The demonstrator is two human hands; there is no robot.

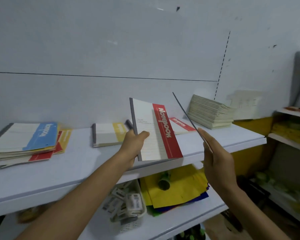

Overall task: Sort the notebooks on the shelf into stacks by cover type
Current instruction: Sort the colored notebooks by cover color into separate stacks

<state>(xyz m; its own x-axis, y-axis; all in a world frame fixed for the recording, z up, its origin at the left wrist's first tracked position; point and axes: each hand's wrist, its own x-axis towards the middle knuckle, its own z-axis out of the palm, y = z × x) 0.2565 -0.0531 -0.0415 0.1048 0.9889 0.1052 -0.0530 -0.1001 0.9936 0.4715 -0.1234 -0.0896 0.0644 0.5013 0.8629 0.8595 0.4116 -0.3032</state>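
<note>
My left hand (134, 144) grips a red-banded notebook (160, 130) by its grey spine, cover facing me, above the white shelf (93, 163). My right hand (215, 153) holds a second notebook (184, 110) seen edge-on as a thin dark line, so its cover is hidden. On the shelf lie a mixed pile at the left with a blue-banded notebook (40, 135) on top, a yellow-banded stack (109, 134) in the middle, and a red-banded notebook (180, 125) behind the one I hold.
A tall stack of plain beige notebooks (211, 113) leans at the shelf's right end. On the lower shelf sit a white basket (128, 203) of small items and yellow and blue paper sheets (177, 189). More shelving stands at the far right.
</note>
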